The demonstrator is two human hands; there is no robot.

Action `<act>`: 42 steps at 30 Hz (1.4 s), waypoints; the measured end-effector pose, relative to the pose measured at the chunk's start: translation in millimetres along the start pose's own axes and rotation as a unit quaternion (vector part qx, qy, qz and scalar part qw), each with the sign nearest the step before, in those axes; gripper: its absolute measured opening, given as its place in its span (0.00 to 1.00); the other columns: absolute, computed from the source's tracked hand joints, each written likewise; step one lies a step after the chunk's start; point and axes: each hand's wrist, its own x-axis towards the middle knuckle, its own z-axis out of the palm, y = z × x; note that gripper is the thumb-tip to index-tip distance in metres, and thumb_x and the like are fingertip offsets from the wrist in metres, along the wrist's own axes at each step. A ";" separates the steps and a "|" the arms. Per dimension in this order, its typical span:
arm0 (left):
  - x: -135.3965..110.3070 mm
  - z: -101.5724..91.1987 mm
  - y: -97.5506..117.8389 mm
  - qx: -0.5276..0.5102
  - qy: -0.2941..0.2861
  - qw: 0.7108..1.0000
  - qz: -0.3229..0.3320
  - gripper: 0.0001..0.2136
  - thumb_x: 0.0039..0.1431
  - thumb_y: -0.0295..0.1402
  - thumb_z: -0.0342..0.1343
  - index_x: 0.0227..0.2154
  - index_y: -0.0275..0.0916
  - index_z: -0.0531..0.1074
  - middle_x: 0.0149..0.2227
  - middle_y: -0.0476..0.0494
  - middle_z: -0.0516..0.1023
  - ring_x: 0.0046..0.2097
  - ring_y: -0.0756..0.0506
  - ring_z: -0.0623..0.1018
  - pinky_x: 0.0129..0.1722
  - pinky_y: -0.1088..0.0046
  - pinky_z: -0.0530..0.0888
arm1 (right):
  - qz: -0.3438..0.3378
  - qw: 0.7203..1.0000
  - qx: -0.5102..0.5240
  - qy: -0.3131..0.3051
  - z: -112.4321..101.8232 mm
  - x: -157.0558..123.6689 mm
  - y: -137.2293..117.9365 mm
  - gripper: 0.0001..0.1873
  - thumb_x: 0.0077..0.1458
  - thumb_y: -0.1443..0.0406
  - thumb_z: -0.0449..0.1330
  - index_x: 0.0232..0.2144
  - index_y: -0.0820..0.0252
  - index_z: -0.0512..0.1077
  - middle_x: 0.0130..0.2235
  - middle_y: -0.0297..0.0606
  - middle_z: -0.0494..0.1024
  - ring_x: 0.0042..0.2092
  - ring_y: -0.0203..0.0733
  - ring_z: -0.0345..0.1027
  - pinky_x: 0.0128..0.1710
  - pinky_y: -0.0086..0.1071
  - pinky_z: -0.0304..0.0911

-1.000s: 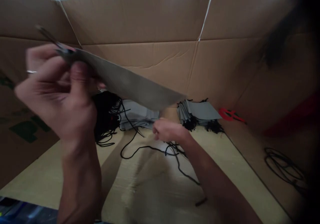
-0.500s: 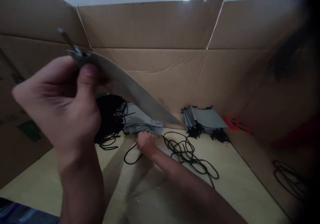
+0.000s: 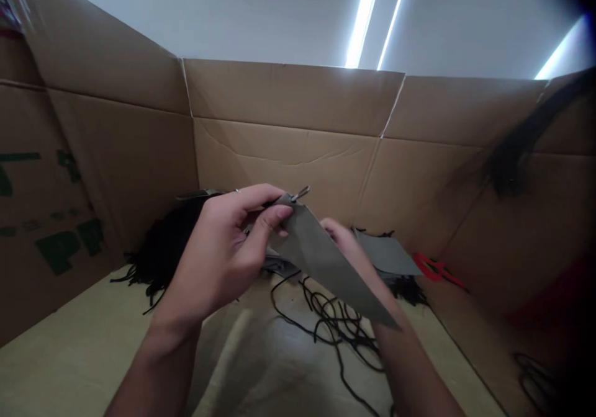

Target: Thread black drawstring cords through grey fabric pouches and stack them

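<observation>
My left hand (image 3: pixel 218 249) is raised in front of me, its thumb and fingers pinching the top corner of a flat grey fabric pouch (image 3: pixel 326 262). Out of that corner pokes a thin metal tool with a looped tip (image 3: pixel 302 193). The pouch hangs slanting down to the right. Behind it my right hand (image 3: pixel 345 238) is curled and blurred, partly covered by the pouch; what its fingers hold, if anything, is hidden. Below lies a loose tangle of black cord (image 3: pixel 341 358) on the table.
A big bundle of black cords (image 3: pixel 162 243) sits at the back left. More grey pieces (image 3: pixel 282 265) lie behind my hands. At right are stacked grey pouches with black cords (image 3: pixel 388 252) and red-handled scissors (image 3: pixel 433 268). Cardboard walls (image 3: pixel 298 100) enclose the table.
My left hand has moved right and down with the pouch. The right hand has risen from the table by the grey pieces to behind the pouch. The view has tilted upward.
</observation>
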 end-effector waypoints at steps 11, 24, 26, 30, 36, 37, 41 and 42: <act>-3.1 39.6 5.1 0.039 -0.022 0.998 0.050 0.09 0.70 0.26 0.58 0.33 0.39 0.80 0.30 0.51 0.82 0.32 0.51 0.78 0.35 0.75 0.71 | -0.058 0.987 -0.026 0.147 -60.7 -48.1 -118.6 0.05 0.64 0.63 0.67 0.33 0.53 0.76 0.28 0.29 0.77 0.26 0.34 0.69 0.22 0.24 0.62; -5.7 48.7 5.5 -0.085 -0.081 0.992 -0.041 0.12 0.72 0.32 0.57 0.31 0.38 0.77 0.29 0.49 0.81 0.30 0.49 0.80 0.31 0.75 0.74 | -0.103 0.953 -0.048 0.281 -48.1 -54.4 -130.5 0.10 0.55 0.73 0.71 0.32 0.51 0.82 0.34 0.29 0.86 0.32 0.35 0.81 0.32 0.24 0.78; -6.4 49.6 5.5 -0.096 -0.086 0.991 -0.046 0.12 0.72 0.33 0.57 0.31 0.38 0.76 0.30 0.48 0.82 0.31 0.49 0.80 0.32 0.75 0.75 | -0.115 0.957 -0.023 0.266 -46.1 -53.7 -128.2 0.10 0.56 0.74 0.70 0.33 0.51 0.81 0.35 0.29 0.86 0.34 0.37 0.82 0.36 0.26 0.80; -7.2 49.6 4.8 -0.107 -0.097 0.988 -0.049 0.12 0.72 0.33 0.57 0.31 0.38 0.77 0.30 0.48 0.81 0.31 0.49 0.80 0.32 0.75 0.75 | -0.121 0.959 -0.002 0.257 -45.3 -53.6 -125.5 0.10 0.57 0.73 0.69 0.33 0.51 0.80 0.36 0.30 0.86 0.35 0.37 0.82 0.36 0.28 0.81; -6.6 49.0 3.9 -0.135 -0.108 0.982 -0.069 0.12 0.72 0.34 0.57 0.32 0.38 0.77 0.30 0.48 0.80 0.32 0.49 0.80 0.33 0.75 0.76 | -0.124 0.962 0.014 0.243 -47.4 -55.4 -126.3 0.10 0.57 0.74 0.70 0.34 0.51 0.80 0.36 0.30 0.86 0.34 0.37 0.82 0.36 0.27 0.80; -6.7 49.1 4.0 -0.138 -0.109 0.982 -0.071 0.11 0.72 0.34 0.57 0.32 0.38 0.78 0.31 0.48 0.81 0.32 0.49 0.80 0.34 0.75 0.76 | -0.122 0.963 0.020 0.241 -47.4 -55.1 -126.7 0.10 0.56 0.74 0.70 0.34 0.51 0.80 0.36 0.30 0.86 0.34 0.37 0.82 0.36 0.27 0.80; -6.5 50.4 5.5 -0.132 -0.116 0.983 -0.061 0.11 0.72 0.33 0.57 0.34 0.38 0.80 0.31 0.48 0.82 0.32 0.49 0.80 0.33 0.76 0.75 | -0.111 0.965 0.036 0.235 -45.8 -52.5 -128.9 0.11 0.56 0.74 0.69 0.33 0.51 0.80 0.34 0.29 0.86 0.34 0.37 0.83 0.36 0.28 0.81; -6.3 50.9 5.9 -0.131 -0.119 0.983 -0.058 0.10 0.72 0.33 0.57 0.35 0.38 0.81 0.31 0.49 0.82 0.32 0.50 0.80 0.33 0.76 0.75 | -0.108 0.965 0.038 0.237 -45.3 -51.9 -129.4 0.10 0.56 0.74 0.69 0.33 0.51 0.80 0.34 0.29 0.86 0.34 0.37 0.83 0.36 0.27 0.81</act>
